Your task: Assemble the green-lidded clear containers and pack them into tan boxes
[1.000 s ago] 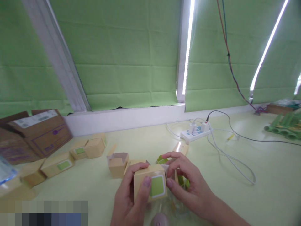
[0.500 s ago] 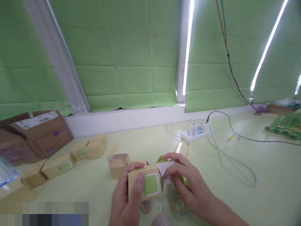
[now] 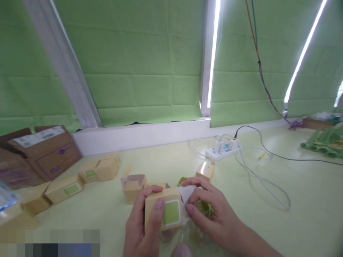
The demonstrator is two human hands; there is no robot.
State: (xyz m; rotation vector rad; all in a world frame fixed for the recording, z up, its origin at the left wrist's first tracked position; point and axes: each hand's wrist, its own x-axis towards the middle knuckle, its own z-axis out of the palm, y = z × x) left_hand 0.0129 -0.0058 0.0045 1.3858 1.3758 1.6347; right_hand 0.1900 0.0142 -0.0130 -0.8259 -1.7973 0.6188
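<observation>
A small cream box [image 3: 172, 213] with a green square label is gripped by my left hand [image 3: 147, 221], thumb on the front and fingers over the top. Its right end stands open, a white flap [image 3: 187, 194] sticking out. My right hand [image 3: 214, 214] is at that end, its curled fingers and thumb on the flap. Behind the right fingers sit bright green pieces [image 3: 206, 207], partly hidden. Below the box lie a pinkish rounded object [image 3: 182, 250] and clear plastic, both too blurred to name exactly. Just behind my left hand stands another cream box [image 3: 134, 187] with its lid up.
Several closed cream boxes [image 3: 65, 188] line the left side before a brown carton [image 3: 45, 153]. A white power strip [image 3: 223, 151] with plugs and looping cables lies at the back. One cream box [image 3: 205, 170] is near it. Green tubes [image 3: 325, 142] are piled far right.
My right thumb and fingers have shifted onto the open end's flap, with the thumb now in view. The left hand still holds the box in nearly the same place.
</observation>
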